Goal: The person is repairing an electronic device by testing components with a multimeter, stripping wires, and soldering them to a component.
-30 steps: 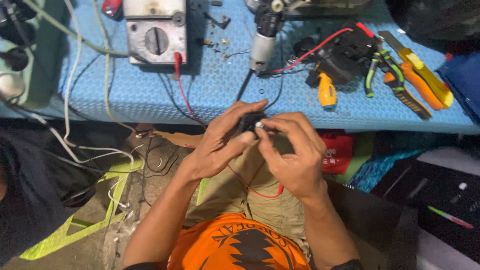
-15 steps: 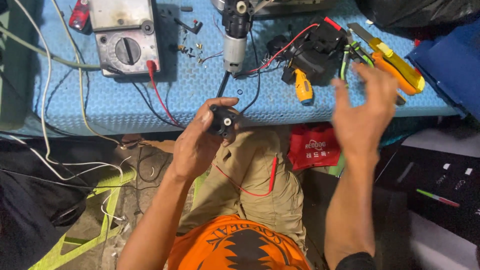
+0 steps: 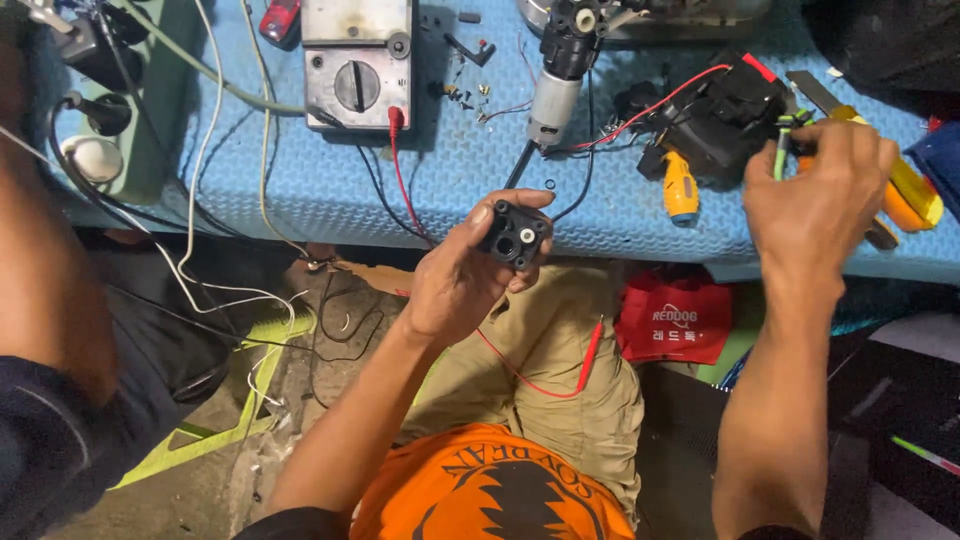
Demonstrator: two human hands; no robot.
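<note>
While the left hand (image 3: 455, 285) pinches a black part (image 3: 516, 235) at its fingertips, the right hand's (image 3: 815, 190) grip closes on green-handled pliers (image 3: 783, 150).

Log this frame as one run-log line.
left hand: holds small black plastic housing over lap | right hand: grip on green-handled pliers at blue foam mat | grey analog multimeter on mat

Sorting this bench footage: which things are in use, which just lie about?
In hand: left hand holds small black square part; right hand grips green-handled pliers.
Lying about: grey dial multimeter, small yellow screwdriver, silver cylindrical motor, red pouch.
</note>
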